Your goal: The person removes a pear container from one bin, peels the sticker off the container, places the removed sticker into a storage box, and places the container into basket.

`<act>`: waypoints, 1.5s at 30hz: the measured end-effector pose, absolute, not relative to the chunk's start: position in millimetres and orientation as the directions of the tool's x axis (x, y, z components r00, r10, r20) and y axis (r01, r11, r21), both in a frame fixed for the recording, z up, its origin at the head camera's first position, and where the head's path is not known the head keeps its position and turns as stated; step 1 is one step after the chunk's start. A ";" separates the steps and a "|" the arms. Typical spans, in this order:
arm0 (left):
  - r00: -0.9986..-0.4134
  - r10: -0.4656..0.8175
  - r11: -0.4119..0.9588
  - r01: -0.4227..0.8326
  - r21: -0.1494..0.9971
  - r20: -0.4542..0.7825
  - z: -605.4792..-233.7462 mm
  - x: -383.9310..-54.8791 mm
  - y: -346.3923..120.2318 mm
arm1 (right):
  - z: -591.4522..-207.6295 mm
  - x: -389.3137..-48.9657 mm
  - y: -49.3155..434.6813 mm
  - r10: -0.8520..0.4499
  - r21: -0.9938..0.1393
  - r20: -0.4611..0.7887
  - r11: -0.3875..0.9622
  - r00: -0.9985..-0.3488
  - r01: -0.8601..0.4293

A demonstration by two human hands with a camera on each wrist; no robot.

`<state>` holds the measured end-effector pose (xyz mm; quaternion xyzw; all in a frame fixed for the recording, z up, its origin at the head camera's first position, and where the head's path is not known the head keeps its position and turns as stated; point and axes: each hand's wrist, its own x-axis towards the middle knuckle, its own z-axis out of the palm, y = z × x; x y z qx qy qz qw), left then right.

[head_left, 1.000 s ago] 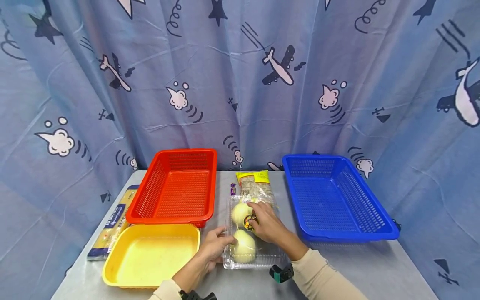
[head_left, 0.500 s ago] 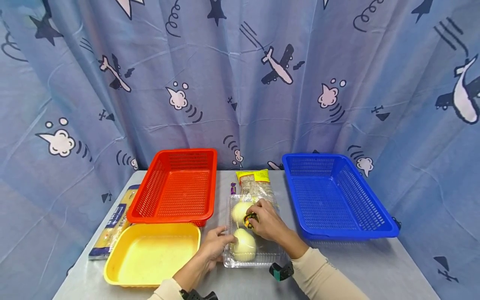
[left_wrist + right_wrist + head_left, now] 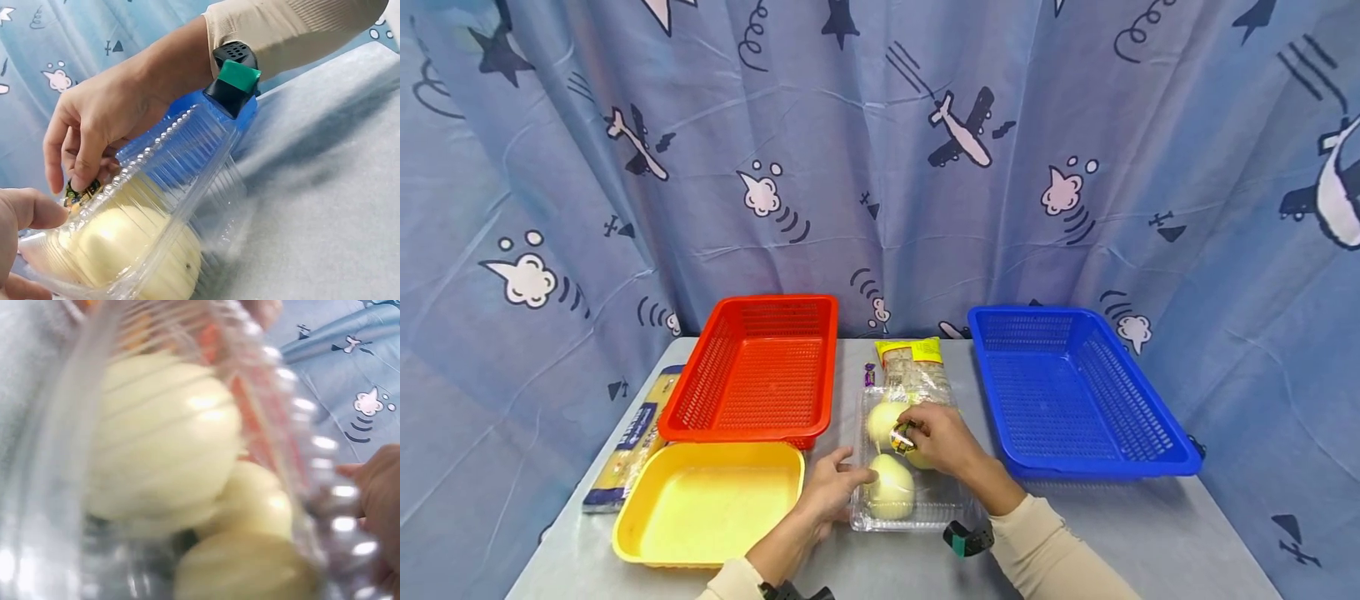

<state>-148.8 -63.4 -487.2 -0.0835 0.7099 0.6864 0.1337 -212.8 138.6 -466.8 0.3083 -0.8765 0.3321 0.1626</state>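
A clear plastic clamshell box (image 3: 936, 507) with pale yellow round fruits (image 3: 891, 492) inside lies at the front middle of the table. My left hand (image 3: 829, 493) grips its left side, with the thumb over the lid. Over the lid, my right hand (image 3: 946, 442) pinches the edge of a small dark, colourful sticker (image 3: 902, 437) between thumb and fingers. In the left wrist view the sticker (image 3: 81, 192) stands up off the lid at the right fingertips. The right wrist view is blurred and shows the fruits (image 3: 162, 437) through the box wall.
A yellow basin (image 3: 707, 508) and a red basket (image 3: 775, 387) stand on the left, with a long yellow-and-blue packet (image 3: 632, 442) beside them. On the right is a blue basket (image 3: 1060, 400). Behind the box lie a yellow-topped bag (image 3: 913, 362) and a small purple-wrapped sweet (image 3: 869, 375).
My right hand has shifted slightly right, and the sticker has tilted up from the lid, showing more of the fruit beneath. The left hand keeps its hold on the box.
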 end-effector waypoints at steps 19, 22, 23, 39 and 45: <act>-0.990 0.067 0.028 -0.120 0.992 -0.122 -457.4 -129.6 -90.9 | -459.4 -210.7 147.5 -0.208 -0.984 0.081 0.137 -0.975 -0.111; -0.993 0.083 0.001 -0.080 0.997 -0.080 -452.9 -125.4 -100.7 | -458.8 -209.9 149.1 -0.199 -0.992 0.068 0.088 -0.978 -0.087; -0.994 0.087 -0.005 -0.064 0.998 -0.063 -451.8 -124.2 -104.4 | -458.6 -209.5 149.5 -0.199 -0.994 0.066 0.076 -0.978 -0.082; -0.996 0.021 -0.033 0.083 0.996 0.084 -449.4 -107.1 -159.6 | -462.2 -210.0 152.5 -0.202 -0.997 0.075 -0.018 -0.976 -0.073; -0.994 0.001 -0.021 0.111 0.994 0.111 -447.1 -103.8 -167.1 | -463.6 -209.8 153.2 -0.197 -0.997 0.071 -0.015 -0.978 -0.070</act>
